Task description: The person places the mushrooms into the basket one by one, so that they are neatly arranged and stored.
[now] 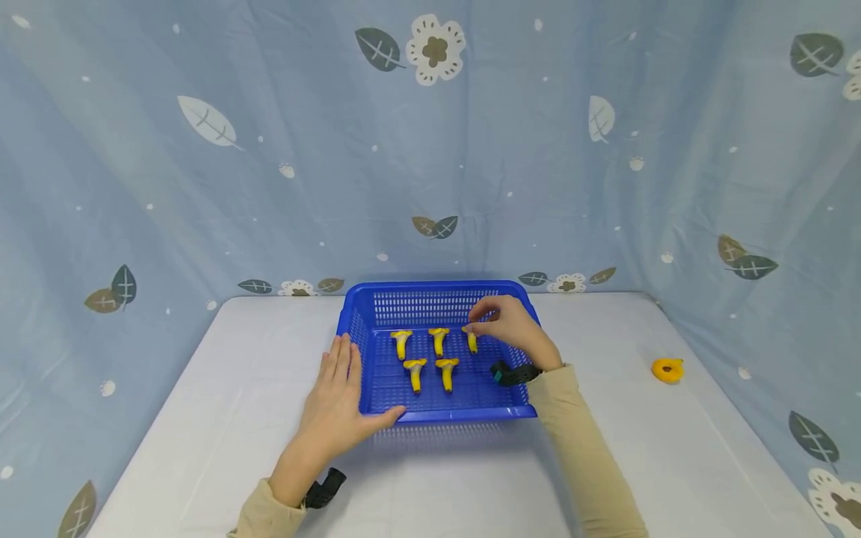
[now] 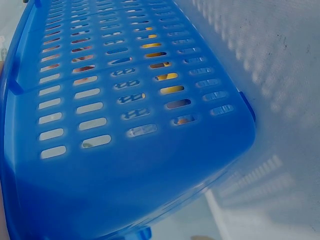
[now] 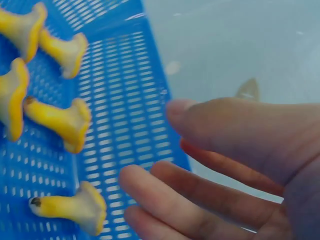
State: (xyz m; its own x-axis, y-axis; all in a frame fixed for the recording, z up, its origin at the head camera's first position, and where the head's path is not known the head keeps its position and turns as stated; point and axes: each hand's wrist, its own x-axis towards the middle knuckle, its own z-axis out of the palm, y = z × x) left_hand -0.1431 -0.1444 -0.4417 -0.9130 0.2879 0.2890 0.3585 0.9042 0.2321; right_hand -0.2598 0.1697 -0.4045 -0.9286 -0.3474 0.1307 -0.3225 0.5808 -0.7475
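Note:
Several yellow mushrooms with pale stems stand in two rows inside a blue perforated basket (image 1: 447,415). My right hand (image 1: 514,329) is over the basket's back right part, just above the back row's rightmost mushroom (image 1: 472,345). In the right wrist view, thumb and fingers are apart with nothing between them, and that mushroom (image 3: 75,206) lies a little away from the fingertips. My left hand (image 1: 336,411) rests on the basket's front left corner, fingers straight along the left rim and thumb on the front rim. The left wrist view shows mostly the basket's slotted wall (image 2: 135,170).
A small yellow-orange ring-shaped thing (image 1: 668,370) lies on the white tabletop (image 1: 262,359) at the far right. Behind the table hangs a blue curtain (image 1: 336,179) with leaf and flower prints.

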